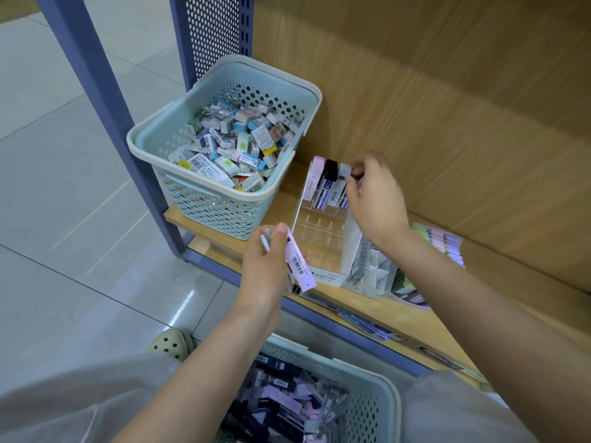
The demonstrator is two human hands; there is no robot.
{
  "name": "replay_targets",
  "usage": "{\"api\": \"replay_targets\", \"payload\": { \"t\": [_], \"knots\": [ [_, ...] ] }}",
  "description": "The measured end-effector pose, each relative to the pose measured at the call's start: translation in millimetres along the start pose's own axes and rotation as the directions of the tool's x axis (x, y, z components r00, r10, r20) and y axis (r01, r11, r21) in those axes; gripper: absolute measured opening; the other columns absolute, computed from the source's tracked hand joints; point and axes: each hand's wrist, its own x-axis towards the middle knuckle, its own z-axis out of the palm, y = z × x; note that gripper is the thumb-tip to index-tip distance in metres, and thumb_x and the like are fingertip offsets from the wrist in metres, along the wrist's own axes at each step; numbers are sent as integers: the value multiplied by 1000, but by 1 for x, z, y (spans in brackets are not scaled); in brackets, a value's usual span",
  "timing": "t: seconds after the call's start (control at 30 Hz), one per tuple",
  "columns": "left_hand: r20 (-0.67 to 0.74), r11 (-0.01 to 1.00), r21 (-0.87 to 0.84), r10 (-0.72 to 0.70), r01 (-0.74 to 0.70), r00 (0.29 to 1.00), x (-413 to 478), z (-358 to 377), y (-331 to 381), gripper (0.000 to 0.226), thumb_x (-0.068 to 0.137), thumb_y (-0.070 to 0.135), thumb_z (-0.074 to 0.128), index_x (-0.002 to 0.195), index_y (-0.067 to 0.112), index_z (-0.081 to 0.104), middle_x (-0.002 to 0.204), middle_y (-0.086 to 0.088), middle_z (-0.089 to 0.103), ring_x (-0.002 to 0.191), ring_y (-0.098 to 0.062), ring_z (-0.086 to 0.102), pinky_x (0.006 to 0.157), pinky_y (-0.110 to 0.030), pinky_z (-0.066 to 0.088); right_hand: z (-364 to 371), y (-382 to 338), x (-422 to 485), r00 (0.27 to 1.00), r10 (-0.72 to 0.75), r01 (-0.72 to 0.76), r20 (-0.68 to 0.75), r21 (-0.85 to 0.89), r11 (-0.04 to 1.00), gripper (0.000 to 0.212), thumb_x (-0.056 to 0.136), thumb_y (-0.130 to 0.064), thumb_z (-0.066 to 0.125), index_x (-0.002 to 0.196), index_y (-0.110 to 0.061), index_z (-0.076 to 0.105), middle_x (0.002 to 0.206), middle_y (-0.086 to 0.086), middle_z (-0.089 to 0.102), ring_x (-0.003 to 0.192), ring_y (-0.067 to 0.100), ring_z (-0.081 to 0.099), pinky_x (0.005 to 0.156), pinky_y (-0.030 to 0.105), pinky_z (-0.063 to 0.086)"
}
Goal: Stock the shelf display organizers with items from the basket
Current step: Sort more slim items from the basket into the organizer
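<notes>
The wooden shelf [361,302] has a flat board and a back wall with the same pale wood grain. It sits in a blue-violet metal frame [96,100] that has a perforated side panel [214,30]. The floor [64,187] is made of glossy grey tiles.

On the left end of the board stands the upper basket [140,148]. It is pale teal plastic with rounded corners and walls full of small holes, and it is heaped with small rectangular boxes [236,145] that carry barcodes. The lower basket [388,398] is of the same kind. It is close to the person's lap and holds slim lead cases [281,401] in purple, black and clear plastic.

Just beside the upper basket on the board is the display organizer [319,231]. It is clear acrylic, stepped in rows of narrow slots, with a white printed front. In its back row stand a pink case [315,180] and a black-capped case [329,180], both upright.

The right hand [374,199] has curled fingers and pinches the top of a clear-capped case [344,170] at the right end of that row. This part is a little blurred. The left hand [265,266] grips a small bundle of flat pink cases [299,266] in front of the organizer, with the thumb on top.
</notes>
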Motion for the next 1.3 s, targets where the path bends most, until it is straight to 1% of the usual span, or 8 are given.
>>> {"api": "replay_targets", "payload": {
  "t": [0.13,0.27,0.47,0.7,0.9,0.97,1.1,1.3],
  "knots": [
    [-59,999,31,32,-30,998,-1,-1,2,20,99,33,42,84,21,48,66,-2,59,60,-14,59,50,-26,39,-21,-38,-55,927,34,-163,374,321,933,15,98,-27,45,98,-17,56,83,-6,61,73,8,60,71,26,51],
    [-99,998,-10,58,-59,993,-3,2,4,18,99,29,43,84,21,48,81,-12,54,74,-25,56,69,-45,52,-25,-54,-85,789,25,-314,614,367,876,21,90,-32,59,102,-15,60,83,-5,64,66,4,63,74,29,54],
    [-50,982,59,182,-179,982,-14,4,11,17,99,23,44,85,22,51,75,1,53,68,-14,55,52,-18,44,-32,-61,-94,850,-17,-243,527,421,874,14,87,-17,64,97,-19,56,89,0,64,73,16,63,71,31,53],
    [34,956,180,229,-231,973,-23,2,34,16,100,26,41,92,25,54,67,2,48,49,-8,43,38,-15,35,-46,-56,-96,936,-11,-152,352,432,889,23,99,-11,37,116,-26,41,97,0,62,75,13,61,68,38,54],
    [145,941,229,221,-250,964,-30,2,54,10,94,27,55,99,18,55,63,2,44,48,-8,40,39,-14,33,-45,-59,-104,945,-154,-28,289,539,842,36,102,-23,33,137,-28,41,94,-14,40,87,-22,43,72,5,33],
    [123,948,236,187,-211,975,-30,2,57,16,91,28,60,103,19,53,64,0,44,48,-9,40,38,-14,32,-46,-61,-104,966,-152,0,207,592,806,44,99,-43,29,133,-21,47,95,-20,40,90,-19,43,79,3,32],
    [121,959,223,151,-175,981,-29,2,64,8,92,17,59,99,16,54,58,-1,43,38,-4,37,35,-13,30,-52,-62,-107,955,-212,56,207,575,816,41,101,-15,37,135,-37,33,103,-7,43,94,-1,43,85,4,32],
    [167,927,263,228,-266,959,-23,2,79,15,90,6,59,100,17,57,65,4,50,36,-1,39,38,-14,33,-54,-61,-98,931,12,-288,364,716,636,30,92,-17,57,121,-21,51,93,1,66,84,8,61,79,20,49]
  ]
}}
